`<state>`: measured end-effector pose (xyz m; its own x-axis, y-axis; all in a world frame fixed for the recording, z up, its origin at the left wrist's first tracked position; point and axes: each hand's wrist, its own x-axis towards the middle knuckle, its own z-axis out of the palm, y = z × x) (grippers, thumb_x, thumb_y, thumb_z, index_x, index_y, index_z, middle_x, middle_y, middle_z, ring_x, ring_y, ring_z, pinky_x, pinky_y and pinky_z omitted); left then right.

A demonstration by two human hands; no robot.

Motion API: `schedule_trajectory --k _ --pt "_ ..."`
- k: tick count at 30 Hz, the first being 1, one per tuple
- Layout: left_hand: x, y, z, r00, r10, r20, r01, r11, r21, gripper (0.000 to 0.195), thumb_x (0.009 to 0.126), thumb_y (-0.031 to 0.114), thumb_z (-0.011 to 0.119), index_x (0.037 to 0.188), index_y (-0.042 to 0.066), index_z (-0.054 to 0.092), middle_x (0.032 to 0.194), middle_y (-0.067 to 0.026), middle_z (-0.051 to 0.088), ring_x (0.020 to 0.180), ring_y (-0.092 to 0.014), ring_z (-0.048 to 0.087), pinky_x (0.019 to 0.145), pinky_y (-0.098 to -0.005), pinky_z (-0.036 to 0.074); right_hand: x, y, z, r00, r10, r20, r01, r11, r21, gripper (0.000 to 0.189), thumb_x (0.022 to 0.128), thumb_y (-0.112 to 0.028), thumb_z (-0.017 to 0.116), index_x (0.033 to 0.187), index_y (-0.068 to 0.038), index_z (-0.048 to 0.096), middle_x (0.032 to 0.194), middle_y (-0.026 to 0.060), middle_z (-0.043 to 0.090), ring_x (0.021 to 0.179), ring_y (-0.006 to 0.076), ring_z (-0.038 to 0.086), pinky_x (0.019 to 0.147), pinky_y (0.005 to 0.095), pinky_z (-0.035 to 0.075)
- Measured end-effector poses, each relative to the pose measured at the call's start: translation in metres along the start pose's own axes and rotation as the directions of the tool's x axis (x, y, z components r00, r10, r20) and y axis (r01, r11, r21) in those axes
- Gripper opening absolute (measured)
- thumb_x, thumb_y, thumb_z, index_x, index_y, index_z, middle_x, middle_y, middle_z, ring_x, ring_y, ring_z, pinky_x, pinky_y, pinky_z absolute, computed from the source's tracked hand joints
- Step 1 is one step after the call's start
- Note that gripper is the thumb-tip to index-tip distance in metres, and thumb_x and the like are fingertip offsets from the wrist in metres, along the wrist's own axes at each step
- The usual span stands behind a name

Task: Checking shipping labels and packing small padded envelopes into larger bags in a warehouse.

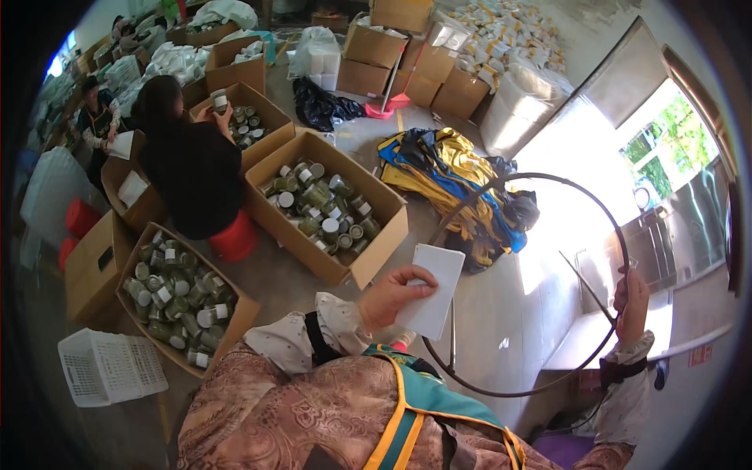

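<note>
My left hand holds a flat white rectangular piece, perhaps folded paper or a stack of sheets, with the thumb and fingers on its left side. My right hand is closed around the right side of a large dark ring, like a metal hoop, held off to my right. Thin rods join the ring's rim. Just beyond my left hand stands an open cardboard box of lidded glass jars. A heap of yellow, blue and black cloth or plastic lies on the floor behind the ring.
At the left, a person in black sits on a red stool, holding a jar. Another open box of jars and a white plastic basket stand lower left. Dustpans, boxes and a bright doorway lie beyond.
</note>
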<state>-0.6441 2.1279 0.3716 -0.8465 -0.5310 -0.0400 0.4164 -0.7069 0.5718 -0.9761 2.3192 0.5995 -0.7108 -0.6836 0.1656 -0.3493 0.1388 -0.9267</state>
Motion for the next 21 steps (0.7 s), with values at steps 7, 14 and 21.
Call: schedule_trajectory --k 7,14,21 --pt "0.149 0.003 -0.002 0.954 0.229 -0.194 -0.226 0.973 0.040 0.015 0.080 0.001 0.062 0.095 0.005 0.061 0.091 -0.0040 0.060 0.082 -0.014 0.060 0.070 -0.0279 0.052 0.249 0.053 0.039 0.935 -0.233 0.267 0.261 0.962 -0.076 0.023 0.094 -0.023 0.045 0.098 -0.002 0.055 0.057 -0.0080 0.031 0.045 0.0008 0.024 0.038 0.0191 0.015" --pt "0.259 0.023 -0.023 0.788 0.405 -0.464 -0.433 0.900 0.051 0.015 0.079 -0.003 0.062 0.091 0.005 0.060 0.091 -0.0058 0.060 0.081 -0.017 0.061 0.069 -0.0302 0.054 0.462 0.074 0.144 0.790 -0.231 0.568 0.217 0.972 0.095 0.026 0.095 -0.026 0.044 0.098 -0.003 0.055 0.058 -0.0078 0.033 0.046 0.0004 0.024 0.039 0.0183 0.016" --pt "0.363 0.054 -0.071 0.573 0.534 -0.621 -0.632 0.771 0.080 0.013 0.078 -0.005 0.061 0.087 0.004 0.061 0.090 -0.0071 0.060 0.081 -0.018 0.062 0.069 -0.0307 0.054 0.611 0.088 0.268 0.593 -0.292 0.750 0.148 0.955 0.255 0.026 0.095 -0.024 0.044 0.102 -0.001 0.054 0.060 -0.0069 0.035 0.046 0.0004 0.025 0.040 0.0179 0.017"
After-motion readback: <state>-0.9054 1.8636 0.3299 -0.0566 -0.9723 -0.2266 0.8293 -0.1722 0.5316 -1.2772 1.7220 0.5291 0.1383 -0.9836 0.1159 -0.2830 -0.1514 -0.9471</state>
